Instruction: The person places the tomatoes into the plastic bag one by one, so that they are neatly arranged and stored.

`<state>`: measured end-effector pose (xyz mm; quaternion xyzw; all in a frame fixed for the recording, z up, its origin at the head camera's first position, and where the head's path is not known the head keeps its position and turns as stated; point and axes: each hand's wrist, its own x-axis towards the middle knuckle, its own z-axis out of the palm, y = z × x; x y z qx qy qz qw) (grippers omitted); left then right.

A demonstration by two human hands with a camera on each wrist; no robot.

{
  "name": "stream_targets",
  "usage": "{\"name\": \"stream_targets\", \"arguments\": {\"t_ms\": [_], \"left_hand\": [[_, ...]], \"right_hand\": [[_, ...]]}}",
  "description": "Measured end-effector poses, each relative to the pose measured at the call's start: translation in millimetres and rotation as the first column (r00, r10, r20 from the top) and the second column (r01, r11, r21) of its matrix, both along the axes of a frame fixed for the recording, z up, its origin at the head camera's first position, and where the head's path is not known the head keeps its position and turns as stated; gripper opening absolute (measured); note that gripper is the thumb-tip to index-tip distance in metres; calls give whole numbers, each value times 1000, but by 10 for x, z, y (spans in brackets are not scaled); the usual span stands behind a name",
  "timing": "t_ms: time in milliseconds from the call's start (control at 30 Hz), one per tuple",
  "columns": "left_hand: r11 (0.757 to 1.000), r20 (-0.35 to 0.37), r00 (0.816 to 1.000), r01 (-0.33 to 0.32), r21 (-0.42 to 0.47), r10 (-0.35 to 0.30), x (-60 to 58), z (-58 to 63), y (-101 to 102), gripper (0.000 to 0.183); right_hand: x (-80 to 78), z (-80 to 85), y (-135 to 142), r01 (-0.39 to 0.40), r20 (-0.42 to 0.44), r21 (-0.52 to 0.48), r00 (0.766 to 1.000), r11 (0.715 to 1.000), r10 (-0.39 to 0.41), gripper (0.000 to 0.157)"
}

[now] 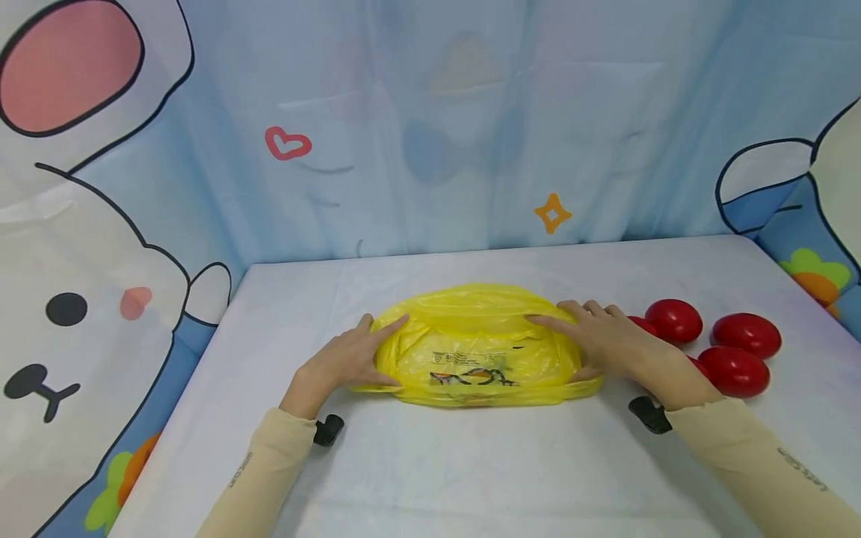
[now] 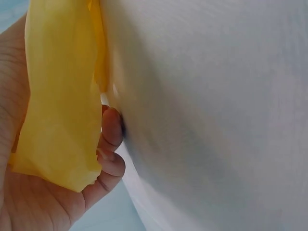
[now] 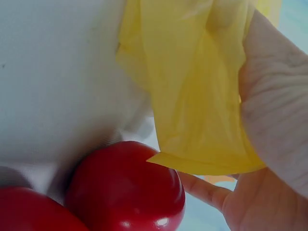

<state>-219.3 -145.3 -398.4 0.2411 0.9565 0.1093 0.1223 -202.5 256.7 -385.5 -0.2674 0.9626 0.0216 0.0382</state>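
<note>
Beige sleeves (image 1: pixel 258 471) lead to 2 hands (image 1: pixel 344 360) (image 1: pixel 615 342), fingers spread, touching opposite ends of a yellow plastic bag (image 1: pixel 480 336) on the worktop (image 1: pixel 484 471) near red ovoids (image 1: pixel 747 334).

From farther back, the head camera is looking forward and down across the table (image 1: pixel 471 471); the wrist cameras are closely facing the left hand (image 1: pixel 346 359) and right hand (image 1: pixel 612 340), all three sharing the yellow bag (image 1: pixel 477 329).
</note>
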Motion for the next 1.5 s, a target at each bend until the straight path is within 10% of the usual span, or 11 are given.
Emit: {"name": "stream_targets", "arguments": {"t_ms": [233,700,1000,1500], "left_hand": [[1000,-19,1000,15,5,-14,6,9,-3,100],[999,21,999,-32,-34,33,1,-39,-3,104],[997,-40,996,80,4,-80,30,-79,-24,90],[997,45,998,-57,52,54,3,-66,-57,105]], "right_hand": [[-13,-17,28,-57,-26,-29,998,998,56,115],[-22,-10,8,79,105,-37,992,996,-75,96],[-15,22,-53,107,111,25,988,994,-109,99],[-28,57,-54,112,152,5,982,994,-111,100]]}}
